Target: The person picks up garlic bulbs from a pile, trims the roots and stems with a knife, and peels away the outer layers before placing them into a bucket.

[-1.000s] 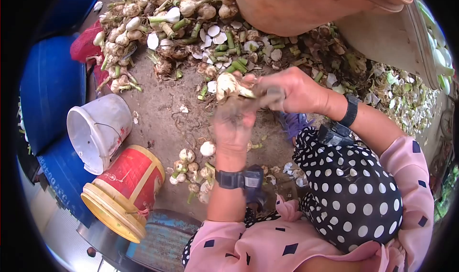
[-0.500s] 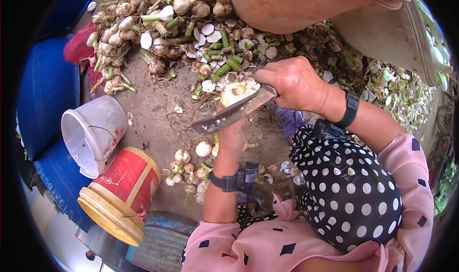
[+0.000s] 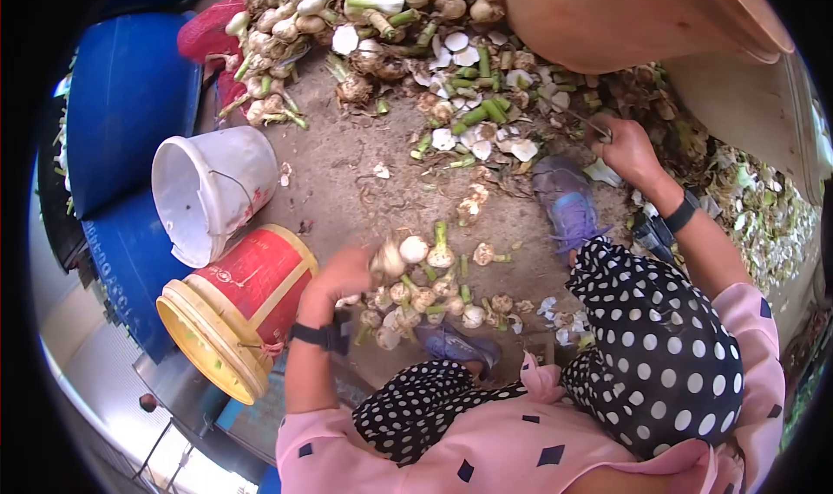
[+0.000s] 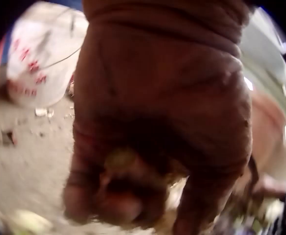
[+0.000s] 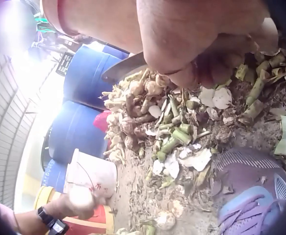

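In the head view my left hand [image 3: 347, 273], blurred, holds a pale garlic bulb [image 3: 388, 258] at its fingertips, beside a small cluster of garlic bulbs [image 3: 423, 300] on the ground. Its fingers [image 4: 121, 205] curl downward in the left wrist view, dark and close to the camera. My right hand [image 3: 632, 154] grips a knife by the handle, off to the right above the shoe. The knife blade [image 5: 123, 68] shows in the right wrist view, pointing away over the large garlic heap [image 5: 133, 105].
A white bucket [image 3: 186, 201] and a red and yellow bucket [image 3: 252, 277] lie on their sides at left, by blue barrels [image 3: 134, 104]. Cut stems and root discs [image 3: 486, 112] litter the ground ahead. A large orange-brown tub [image 3: 625, 17] stands at the upper right.
My left hand has moved left and down with the bulb, toward the small cluster. My right hand has drawn the knife away from the bulb to the right. The head view has shifted.
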{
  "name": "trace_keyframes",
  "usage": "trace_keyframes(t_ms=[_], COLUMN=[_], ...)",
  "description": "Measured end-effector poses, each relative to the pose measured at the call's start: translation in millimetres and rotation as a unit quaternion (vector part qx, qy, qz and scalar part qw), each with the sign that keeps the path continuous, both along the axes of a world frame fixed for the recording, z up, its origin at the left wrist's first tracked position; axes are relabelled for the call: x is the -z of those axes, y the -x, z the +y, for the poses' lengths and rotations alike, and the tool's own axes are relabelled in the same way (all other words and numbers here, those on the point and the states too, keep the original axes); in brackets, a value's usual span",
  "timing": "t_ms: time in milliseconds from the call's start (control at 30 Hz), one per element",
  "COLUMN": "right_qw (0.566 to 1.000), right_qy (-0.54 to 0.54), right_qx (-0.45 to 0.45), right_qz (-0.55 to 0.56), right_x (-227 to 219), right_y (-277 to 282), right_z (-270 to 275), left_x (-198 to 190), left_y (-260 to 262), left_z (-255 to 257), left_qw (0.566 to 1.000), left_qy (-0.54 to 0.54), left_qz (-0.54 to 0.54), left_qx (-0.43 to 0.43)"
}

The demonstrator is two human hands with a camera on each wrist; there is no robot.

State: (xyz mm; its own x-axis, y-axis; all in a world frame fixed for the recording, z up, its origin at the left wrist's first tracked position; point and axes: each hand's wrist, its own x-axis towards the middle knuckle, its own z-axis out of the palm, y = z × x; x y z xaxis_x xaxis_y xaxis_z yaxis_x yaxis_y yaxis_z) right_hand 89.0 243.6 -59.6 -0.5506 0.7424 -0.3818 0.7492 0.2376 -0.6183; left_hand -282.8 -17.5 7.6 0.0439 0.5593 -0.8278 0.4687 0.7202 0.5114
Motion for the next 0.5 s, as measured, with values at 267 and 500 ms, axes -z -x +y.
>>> trace_keyframes(t_ms=[267, 500], right_qw=[0.997, 0.998], right_qy=[0.041, -0.001], right_qx=[-0.049, -0.05], right_qz=[-0.03, -0.036], right_x=[-9, -12], right_y=[19, 6], right_z=[-13, -18], left_x=[58, 121], left_y=[64, 33], left_z=[121, 161], left_qw=[0.915, 0.887], left_qy=[-0.246, -0.264], left_qz=[0.31, 0.202], left_qx=[-0.08, -0.32])
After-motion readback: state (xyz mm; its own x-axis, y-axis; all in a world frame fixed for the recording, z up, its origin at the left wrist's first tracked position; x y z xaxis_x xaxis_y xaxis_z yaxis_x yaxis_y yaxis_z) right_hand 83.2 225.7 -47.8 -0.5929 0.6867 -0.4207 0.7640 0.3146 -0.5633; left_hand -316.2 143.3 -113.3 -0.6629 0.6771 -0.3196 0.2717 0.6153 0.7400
